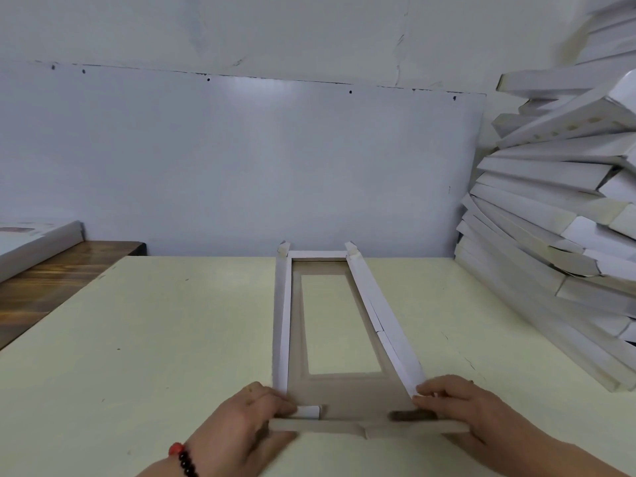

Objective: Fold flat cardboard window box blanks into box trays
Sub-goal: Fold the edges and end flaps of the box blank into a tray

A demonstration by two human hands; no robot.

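A long, narrow cardboard window box blank (351,390) lies lengthwise on the pale yellow table (155,339), its rectangular window cut-out showing the table beneath. Both long side walls are raised, white outside, grey-brown inside. The near end flap (368,426) is lifted towards me. My left hand (247,425) pinches the near left corner, fingers on a small white tab (308,412). On the near right corner rests my right hand (461,411), gripping the side wall's end and the flap. A red and dark bead bracelet circles my left wrist.
A tall, leaning stack of folded white box trays (557,215) fills the right side, reaching onto the table. A flat white box (31,242) lies on a dark wooden surface (51,280) at the left. A pale wall panel stands behind the table.
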